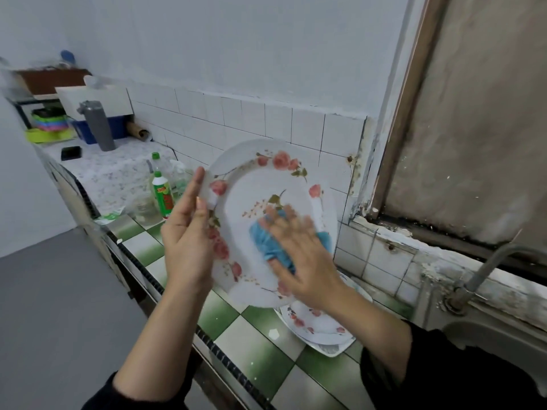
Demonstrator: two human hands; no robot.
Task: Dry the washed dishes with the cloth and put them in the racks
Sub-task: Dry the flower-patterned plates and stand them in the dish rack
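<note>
Bottles: stood upright on the counter, left of the hands.
Left hand: fingers held straight, nothing clasped; the platter's left rim is propped against palm and fingertips.
Platter: oval, rose-patterned, held on edge above the tiled counter; long axis set almost vertical, face turned to the camera.
Cloth: blue, pressed flat on the platter's lower middle.
Right hand: fingers spread flat over the cloth, blurred.
Tray: white, set below the platter; flowered plates are stacked in it.
</note>
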